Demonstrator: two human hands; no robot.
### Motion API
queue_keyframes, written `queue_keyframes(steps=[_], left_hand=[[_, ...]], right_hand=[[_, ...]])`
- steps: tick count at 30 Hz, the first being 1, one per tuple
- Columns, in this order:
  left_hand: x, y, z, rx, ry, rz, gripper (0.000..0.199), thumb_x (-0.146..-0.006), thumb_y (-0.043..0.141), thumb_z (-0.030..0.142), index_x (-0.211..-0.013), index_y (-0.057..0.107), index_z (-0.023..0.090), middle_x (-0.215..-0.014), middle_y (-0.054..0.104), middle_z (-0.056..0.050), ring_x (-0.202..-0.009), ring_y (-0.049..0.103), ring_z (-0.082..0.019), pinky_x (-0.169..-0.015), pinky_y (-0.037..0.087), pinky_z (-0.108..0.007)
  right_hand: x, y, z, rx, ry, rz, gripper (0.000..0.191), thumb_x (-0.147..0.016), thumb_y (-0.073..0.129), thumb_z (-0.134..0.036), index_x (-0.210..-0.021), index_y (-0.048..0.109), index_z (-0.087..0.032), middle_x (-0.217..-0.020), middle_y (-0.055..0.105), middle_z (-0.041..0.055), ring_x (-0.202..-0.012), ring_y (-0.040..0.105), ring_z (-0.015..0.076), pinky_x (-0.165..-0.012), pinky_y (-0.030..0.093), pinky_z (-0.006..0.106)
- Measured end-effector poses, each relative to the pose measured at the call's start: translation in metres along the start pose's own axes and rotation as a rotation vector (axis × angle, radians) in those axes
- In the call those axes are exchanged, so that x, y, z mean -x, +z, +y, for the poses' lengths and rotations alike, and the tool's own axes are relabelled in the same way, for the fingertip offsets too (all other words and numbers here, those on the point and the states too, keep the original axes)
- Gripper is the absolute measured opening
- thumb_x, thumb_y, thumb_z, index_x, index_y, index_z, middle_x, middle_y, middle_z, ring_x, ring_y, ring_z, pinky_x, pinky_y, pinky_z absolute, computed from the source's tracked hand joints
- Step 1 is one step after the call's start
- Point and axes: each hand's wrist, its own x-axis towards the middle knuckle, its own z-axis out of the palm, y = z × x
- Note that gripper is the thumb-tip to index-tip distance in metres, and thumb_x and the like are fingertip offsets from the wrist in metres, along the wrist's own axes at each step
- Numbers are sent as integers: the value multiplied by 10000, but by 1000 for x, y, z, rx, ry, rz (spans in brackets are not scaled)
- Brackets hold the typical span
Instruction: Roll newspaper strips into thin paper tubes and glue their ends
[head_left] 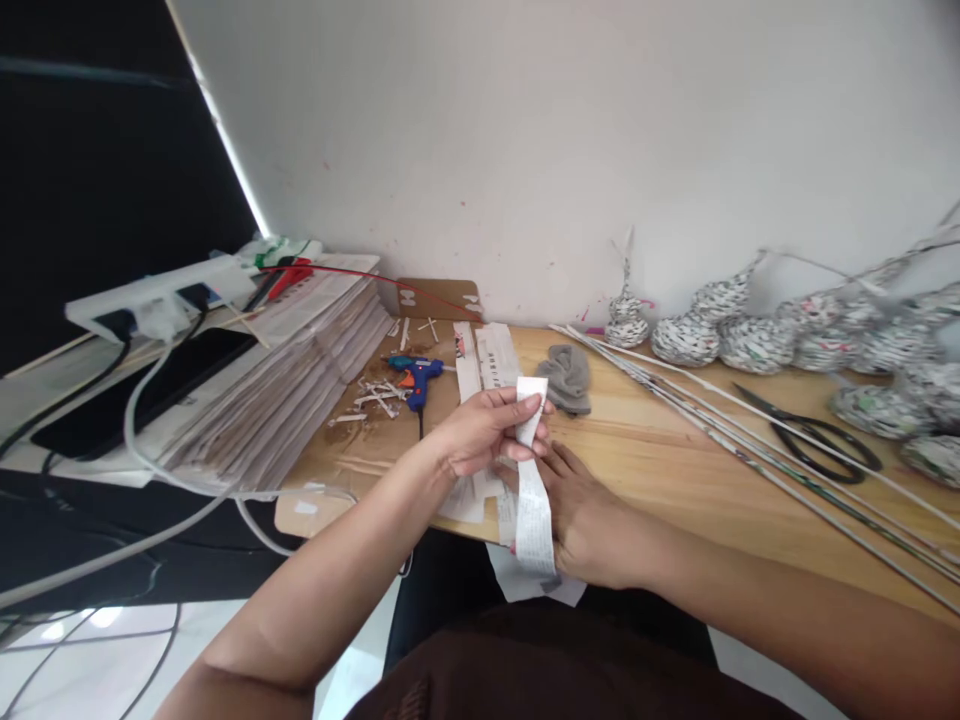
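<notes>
A narrow strip of printed newspaper [534,515] is pinched near its folded upper end between the thumb and fingers of my left hand [487,430]. From there it hangs down past the table's front edge, curling at the bottom. Just right of the strip, my right hand [589,515] lies low over the table edge with its fingers stretched forward. The strip and my left hand cover part of those fingers. Beneath both hands, more flat newspaper strips [466,380] lie on the wooden table [637,450]. A grey crumpled cloth [566,378] sits just beyond my fingertips.
A blue glue gun [424,382] and paper scraps [375,397] lie left on cardboard. Further left are a stack of newspaper [300,380], a power strip [161,290] and cables. Long paper rods [697,415], black scissors [814,435] and several woven paper gourd shapes [757,340] lie right.
</notes>
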Motion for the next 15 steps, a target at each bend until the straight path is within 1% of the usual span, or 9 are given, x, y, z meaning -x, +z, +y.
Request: queue_keyframes(steps=[2, 5, 8, 10, 13, 15], left_hand=[[-9, -3, 7, -5, 19, 29, 196, -834, 643, 272, -928, 642, 101, -700, 642, -31, -570, 650, -99, -467, 523, -142], [-19, 1, 18, -21, 44, 22, 172, -850, 621, 254, -924, 641, 100, -713, 649, -35, -575, 656, -100, -463, 520, -141], [-26, 6, 26, -46, 43, -21, 170, -859, 608, 253, -933, 638, 103, -724, 658, -41, -588, 669, -117, -447, 517, -150], [-29, 7, 27, -57, 27, -35, 178, -853, 616, 260, -933, 637, 103, -725, 659, -45, -597, 675, -127, -440, 513, -152], [-33, 2, 29, -62, 16, -39, 184, -848, 625, 265, -936, 639, 104, -728, 660, -45, -596, 676, -124, -430, 502, -139], [-36, -2, 32, -58, 36, -32, 175, -855, 616, 255, -938, 639, 103, -730, 657, -42, -598, 674, -115, -428, 494, -126]], right_hand=[[-5, -2, 2, -7, 8, 26, 755, -825, 558, -504, -1479, 305, -224, -1574, 143, 124, -1430, 52, 389, -1116, 138, 573], [-11, -3, 2, -15, 29, 62, 785, -799, 572, -563, -1473, 318, -251, -1558, 206, 125, -1424, 95, 392, -1109, 166, 571], [-14, -2, 1, -50, 48, 124, 865, -799, 566, -573, -1507, 212, -225, -1545, 239, 134, -1425, 128, 365, -1110, 204, 546], [-14, -1, 1, -69, 56, 180, 904, -787, 580, -572, -1510, 193, -194, -1537, 256, 143, -1416, 173, 353, -1110, 228, 525], [-15, 1, 6, -59, 66, 199, 827, -780, 598, -561, -1466, 323, -190, -1497, 337, 150, -1384, 246, 371, -1099, 221, 546], [-18, 4, 11, -44, 79, 182, 784, -787, 593, -555, -1448, 363, -202, -1477, 372, 151, -1381, 243, 388, -1094, 191, 576]])
